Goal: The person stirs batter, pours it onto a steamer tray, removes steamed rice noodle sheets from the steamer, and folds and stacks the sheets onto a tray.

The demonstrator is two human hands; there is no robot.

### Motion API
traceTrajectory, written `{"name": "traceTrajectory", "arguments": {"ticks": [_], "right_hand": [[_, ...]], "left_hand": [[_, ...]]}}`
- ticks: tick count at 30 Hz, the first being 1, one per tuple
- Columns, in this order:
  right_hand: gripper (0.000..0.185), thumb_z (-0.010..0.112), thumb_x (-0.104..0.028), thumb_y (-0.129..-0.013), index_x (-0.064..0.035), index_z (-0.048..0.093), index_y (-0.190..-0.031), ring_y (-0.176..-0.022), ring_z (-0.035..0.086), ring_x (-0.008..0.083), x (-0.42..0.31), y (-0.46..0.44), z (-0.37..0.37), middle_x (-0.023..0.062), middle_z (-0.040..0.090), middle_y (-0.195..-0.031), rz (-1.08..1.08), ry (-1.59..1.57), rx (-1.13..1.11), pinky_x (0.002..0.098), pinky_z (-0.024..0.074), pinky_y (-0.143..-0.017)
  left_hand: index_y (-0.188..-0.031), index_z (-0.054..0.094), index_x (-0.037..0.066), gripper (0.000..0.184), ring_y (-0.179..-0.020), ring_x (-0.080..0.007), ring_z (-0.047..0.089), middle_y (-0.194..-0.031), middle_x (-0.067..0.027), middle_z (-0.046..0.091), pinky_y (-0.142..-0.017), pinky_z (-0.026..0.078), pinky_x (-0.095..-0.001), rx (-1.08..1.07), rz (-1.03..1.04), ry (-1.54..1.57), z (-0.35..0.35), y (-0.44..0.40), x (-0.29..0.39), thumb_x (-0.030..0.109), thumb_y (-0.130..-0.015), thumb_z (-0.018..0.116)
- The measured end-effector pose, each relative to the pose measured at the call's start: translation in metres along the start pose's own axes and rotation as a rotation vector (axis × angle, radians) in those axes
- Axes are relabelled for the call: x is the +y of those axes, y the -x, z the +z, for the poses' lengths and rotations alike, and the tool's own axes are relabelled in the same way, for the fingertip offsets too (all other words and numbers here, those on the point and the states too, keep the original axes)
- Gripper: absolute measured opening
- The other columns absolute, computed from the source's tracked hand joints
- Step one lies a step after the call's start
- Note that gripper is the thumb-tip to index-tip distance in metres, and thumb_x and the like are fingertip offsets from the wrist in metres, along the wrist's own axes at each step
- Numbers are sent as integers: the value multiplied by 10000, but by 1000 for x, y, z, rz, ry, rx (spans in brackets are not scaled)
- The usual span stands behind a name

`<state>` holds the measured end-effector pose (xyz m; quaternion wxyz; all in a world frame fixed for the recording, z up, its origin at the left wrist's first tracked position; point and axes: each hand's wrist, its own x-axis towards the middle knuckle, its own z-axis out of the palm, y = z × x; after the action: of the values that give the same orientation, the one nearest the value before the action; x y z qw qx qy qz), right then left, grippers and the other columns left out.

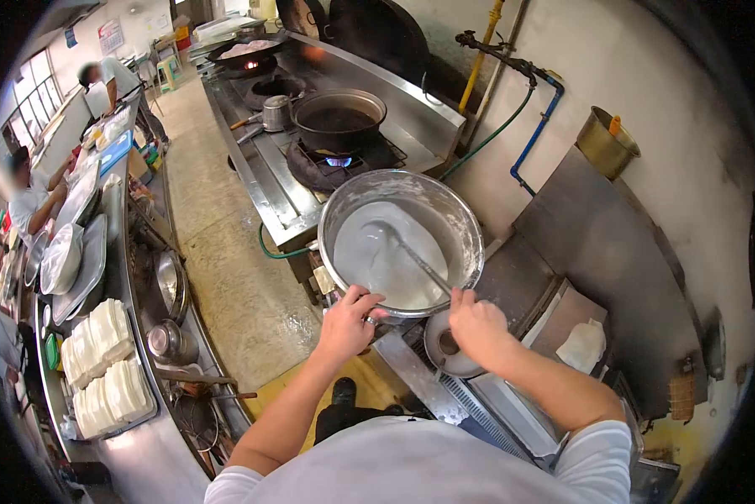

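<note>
A large metal bowl (471, 220) stands in front of me, with a milky white liquid (369, 265) inside and white residue on its wall. My left hand (350, 323), with a ring on one finger, grips the bowl's near rim. In my right hand (478, 326) is the handle of a metal ladle (423, 267), held closed over the near right rim. The ladle slants down to the left, and its head lies partly under the liquid. Below my right hand sits a round pale container (439, 340) with a dark opening, partly covered by my hand.
Beyond the bowl, a dark pot (338, 126) sits over a lit blue flame (338, 161) on a steel stove. A small lidded metal pot (276, 113) stands beside it. Stacked white packets (108, 403) lie on the left counter, where other people (33, 197) work. A white cloth (581, 346) lies at right.
</note>
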<state>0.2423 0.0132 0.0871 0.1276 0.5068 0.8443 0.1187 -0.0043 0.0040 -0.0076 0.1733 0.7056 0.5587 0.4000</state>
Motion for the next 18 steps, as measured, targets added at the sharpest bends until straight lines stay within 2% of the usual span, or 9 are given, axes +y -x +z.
{"name": "traceTrajectory", "arguments": {"ticks": [1,4,5,8,9,12,15,18], "right_hand": [[367,614,-114,-875,123,616,-1155,-767,757,289,9,-1,-2,219,691,-933,-9,4,-27,354,619,-611],[290,620,-110,-866,77,684,-1077,-797,757,301,35,-6,-21,208,707,-924,-91,35,-113,378,627,-662],[206,623,-98,-857,39,734,-964,-842,750,340,44,-6,-44,219,730,-934,-145,-34,-205,429,623,-739],[184,612,-82,-853,24,746,-919,-892,736,380,55,-20,-97,224,738,-983,-110,-151,-504,468,602,-801],[192,611,-82,-847,36,740,-926,-917,726,404,58,-27,-102,254,730,-977,-109,-159,-569,484,589,-812],[236,580,-170,-938,17,724,-954,-899,714,422,63,-29,-105,235,727,-925,-256,-197,-592,502,578,-802],[233,573,-158,-935,18,712,-995,-914,709,430,35,-16,-93,243,723,-940,-133,-322,-522,517,571,-806],[323,599,-120,-883,99,638,-1117,-812,740,383,1,-7,-45,266,703,-899,-158,-218,-212,469,610,-685]], "left_hand": [[-1082,745,143,263,-860,-296,690,-1075,-67,646,-716,551,-414,-4,-7,4,-1,0,1,75,-828,740],[-1082,745,145,278,-890,-300,691,-1078,-68,645,-735,555,-423,-16,-31,18,-3,0,3,63,-818,732],[-1083,744,144,281,-896,-300,692,-1079,-69,644,-742,556,-424,-22,-41,22,-4,0,5,59,-815,731],[-1084,743,137,294,-910,-304,692,-1083,-70,644,-756,558,-424,-41,-62,25,-5,0,6,45,-806,727],[-1085,743,135,299,-913,-305,693,-1085,-70,644,-760,559,-424,-47,-66,24,-5,0,6,41,-802,726],[-1088,743,130,319,-910,-310,693,-1090,-72,645,-760,560,-423,-33,-35,16,-4,1,4,18,-790,716],[-1085,743,129,332,-931,-316,688,-1088,-78,645,-768,560,-426,-41,-65,59,-5,-1,5,4,-779,709],[-1080,744,126,336,-947,-320,683,-1081,-80,648,-778,558,-434,-32,-61,77,-4,-1,4,-5,-772,709]]}}
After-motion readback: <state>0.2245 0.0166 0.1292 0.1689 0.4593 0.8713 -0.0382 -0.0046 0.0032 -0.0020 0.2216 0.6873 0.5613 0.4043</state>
